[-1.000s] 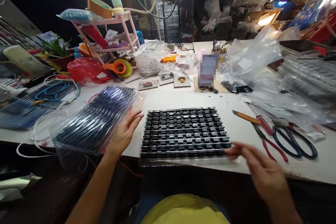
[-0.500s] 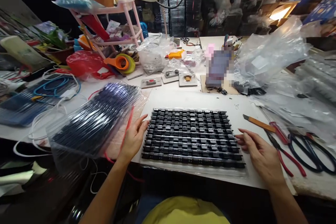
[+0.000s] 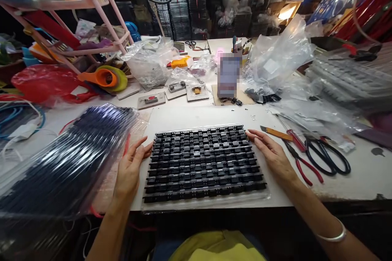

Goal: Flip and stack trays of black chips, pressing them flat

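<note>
Clear tray (image 3: pixel 202 202): flat on the white board (image 3: pixel 190 114), near the front edge and squarely before you; presumably there so both arms reach its sides evenly.
Black parts (image 3: pixel 203 163): laid in close parallel rows across the tray; the channels between appear to keep them aligned and apart.
Left hand (image 3: pixel 128 171): at the tray's left side, fingers loosely bent and parted, closed on nothing visible. The fingertips meet the upper left edge; how firmly you press, I cannot tell.
Right hand (image 3: pixel 274 157): at the upper right side, fingers long and fairly relaxed, pointing in at the edge. Contact looks light; pressure not readable.
Paired stance: one hand per side, likely to steady or square the tray without touching the parts.
Wrapped stack (image 3: pixel 70 159): dark, glossy, angled at your left beyond the left hand; probably set aside to leave the middle free.
Tools: knife (image 3: pixel 277 133), screwdriver (image 3: pixel 296 140), pliers (image 3: pixel 296 155) and scissors (image 3: pixel 331 155) lie beyond the right hand, arguably within its easy reach.
</note>
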### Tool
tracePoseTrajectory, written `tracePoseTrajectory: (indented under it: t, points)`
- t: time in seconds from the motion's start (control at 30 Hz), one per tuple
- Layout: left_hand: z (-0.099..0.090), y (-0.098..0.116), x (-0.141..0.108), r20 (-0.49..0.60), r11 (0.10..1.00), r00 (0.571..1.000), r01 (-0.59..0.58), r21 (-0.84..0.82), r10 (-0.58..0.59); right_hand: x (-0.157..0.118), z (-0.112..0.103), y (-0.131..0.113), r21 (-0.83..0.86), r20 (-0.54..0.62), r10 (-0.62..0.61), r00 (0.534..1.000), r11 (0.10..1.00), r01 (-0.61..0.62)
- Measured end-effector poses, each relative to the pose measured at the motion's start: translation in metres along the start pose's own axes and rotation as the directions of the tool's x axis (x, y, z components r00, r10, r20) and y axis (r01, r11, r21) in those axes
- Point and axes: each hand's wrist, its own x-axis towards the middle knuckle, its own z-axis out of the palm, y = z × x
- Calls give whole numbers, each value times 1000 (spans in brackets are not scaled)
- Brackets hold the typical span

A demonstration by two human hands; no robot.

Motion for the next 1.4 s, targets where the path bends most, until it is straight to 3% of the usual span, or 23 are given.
tracePoseTrajectory:
  t: [0.2,0.9,1.4]
  points:
    - [1,3,-5,11,973,999,-48,-225,52,-4,-5,5,311,-64,29,998,950,-7]
    - [2,4,-5,30,939,996,-71,-337,86,-11,-1,-6,351,-242,-128,962,913,209]
    - [4,4,-2,-24,918,991,-132,-375,133,-11,-2,-3,410,-202,-122,972,891,197]
